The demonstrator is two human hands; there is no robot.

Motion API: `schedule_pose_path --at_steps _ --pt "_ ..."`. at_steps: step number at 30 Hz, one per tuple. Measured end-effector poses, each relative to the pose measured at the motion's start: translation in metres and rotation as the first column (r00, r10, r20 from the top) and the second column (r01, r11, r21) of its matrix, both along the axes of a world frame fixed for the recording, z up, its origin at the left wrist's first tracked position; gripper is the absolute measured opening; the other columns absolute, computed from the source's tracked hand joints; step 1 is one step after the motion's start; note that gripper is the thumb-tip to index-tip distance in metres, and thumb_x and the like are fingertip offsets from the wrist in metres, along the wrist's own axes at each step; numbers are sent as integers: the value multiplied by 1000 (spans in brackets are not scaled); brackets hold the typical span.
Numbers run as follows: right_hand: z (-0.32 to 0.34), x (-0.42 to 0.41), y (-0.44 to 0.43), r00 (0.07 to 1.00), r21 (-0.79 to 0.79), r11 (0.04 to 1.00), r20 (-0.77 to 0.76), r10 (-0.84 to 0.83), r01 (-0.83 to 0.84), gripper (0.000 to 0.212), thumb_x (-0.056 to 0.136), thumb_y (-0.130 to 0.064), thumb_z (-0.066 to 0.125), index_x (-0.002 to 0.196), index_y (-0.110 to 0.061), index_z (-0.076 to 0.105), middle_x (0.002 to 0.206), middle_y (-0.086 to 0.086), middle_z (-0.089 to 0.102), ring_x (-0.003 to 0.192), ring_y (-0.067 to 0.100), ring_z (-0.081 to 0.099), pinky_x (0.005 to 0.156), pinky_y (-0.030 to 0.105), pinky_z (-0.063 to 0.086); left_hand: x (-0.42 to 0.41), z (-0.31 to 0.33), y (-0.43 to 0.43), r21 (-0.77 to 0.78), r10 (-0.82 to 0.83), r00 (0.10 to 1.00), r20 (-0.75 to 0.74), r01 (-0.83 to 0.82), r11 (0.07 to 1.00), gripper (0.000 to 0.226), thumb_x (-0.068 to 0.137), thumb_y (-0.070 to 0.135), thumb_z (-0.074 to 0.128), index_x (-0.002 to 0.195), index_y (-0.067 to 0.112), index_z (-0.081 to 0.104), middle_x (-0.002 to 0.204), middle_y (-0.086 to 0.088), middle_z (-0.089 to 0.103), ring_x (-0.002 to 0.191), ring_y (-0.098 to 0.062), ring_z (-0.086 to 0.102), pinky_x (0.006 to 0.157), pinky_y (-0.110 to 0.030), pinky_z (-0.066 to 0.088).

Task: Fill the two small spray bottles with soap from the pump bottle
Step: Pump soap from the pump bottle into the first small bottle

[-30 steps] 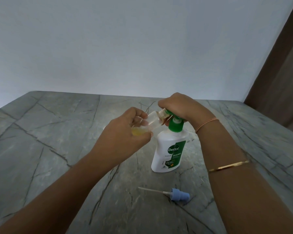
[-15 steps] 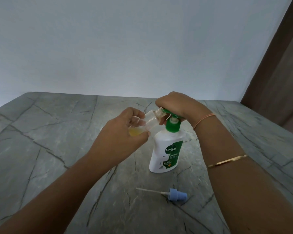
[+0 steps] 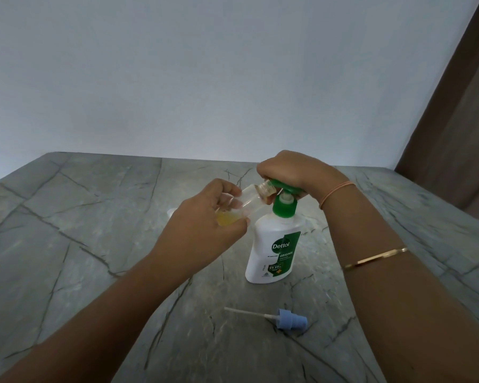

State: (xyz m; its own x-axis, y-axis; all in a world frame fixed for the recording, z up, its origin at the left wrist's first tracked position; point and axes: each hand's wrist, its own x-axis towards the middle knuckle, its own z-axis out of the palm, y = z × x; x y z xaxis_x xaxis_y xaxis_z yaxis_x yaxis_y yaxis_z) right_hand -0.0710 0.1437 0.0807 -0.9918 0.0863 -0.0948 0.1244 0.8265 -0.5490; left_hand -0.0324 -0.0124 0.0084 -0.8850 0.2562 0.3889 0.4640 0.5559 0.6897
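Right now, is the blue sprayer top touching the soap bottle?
Apart. Head view shows bare table between the sprayer top and the soap bottle.

left hand (image 3: 202, 230) holds spray bottle (image 3: 249, 199), right hand (image 3: 288, 172) grips pump bottle (image 3: 274, 244)

The only readable print is on the pump bottle (image 3: 271, 250), a white bottle with a green collar standing upright on the surface (image 3: 94, 244). Its green label panel carries the brand name "Dettol" in white letters inside a dark green badge. Just below it the word "ORIGINAL" runs in white capitals. Lower on the label a small dark patch shows the figure "99.99%". The finer lines beneath and beside these are too small to make out.
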Motion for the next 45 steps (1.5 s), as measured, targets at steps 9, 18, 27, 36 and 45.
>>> schedule_pose_path --at_steps 9,18,27,36,45 --pt "-5 1 1 999 -44 999 28 23 -22 25 85 -18 37 70 -9 55 67 3 70 62 15 60 52 21 41 0 0 0 22 3 1000 5 -3 1000 37 76 33 69 105 33 47 101 16 58 88 -5 60 69 -14 46" --pt "-12 4 2 998 -80 997 59 4 1 26 84 -21 38 71 -11 59 62 0 69 57 13 56 53 21 38 0 -2 -1 30 -3 1000 4 3 1000 35 73 35 69 99 38 46 88 29 52 81 7 56 62 -12 43" --pt "0 -1 3 1000 -27 1000 -27 3 -4 20 85 -18 42 71 -10 54 62 3 67 56 14 61 46 17 40 -1 -1 0 29 -8 1000 12 8 1000 37 75 32 69 101 37 44 97 21 54 80 5 55 65 -13 46" --pt "-8 3 4 999 -43 999 30 13 -12 31 87 -22 37 71 -9 60 80 7 73 65 15 59 53 23 39 2 2 -1 77 -25 999 36 22 997 39 76 28 70 106 34 46 102 15 59 87 -5 61 69 -21 52" --pt "-12 4 2 999 -71 998 34 5 -3 28 86 -22 37 73 -10 58 71 3 71 63 15 58 54 24 39 1 1 0 63 -20 998 55 17 998 39 76 28 70 105 36 45 101 17 57 82 -2 60 62 -16 48"
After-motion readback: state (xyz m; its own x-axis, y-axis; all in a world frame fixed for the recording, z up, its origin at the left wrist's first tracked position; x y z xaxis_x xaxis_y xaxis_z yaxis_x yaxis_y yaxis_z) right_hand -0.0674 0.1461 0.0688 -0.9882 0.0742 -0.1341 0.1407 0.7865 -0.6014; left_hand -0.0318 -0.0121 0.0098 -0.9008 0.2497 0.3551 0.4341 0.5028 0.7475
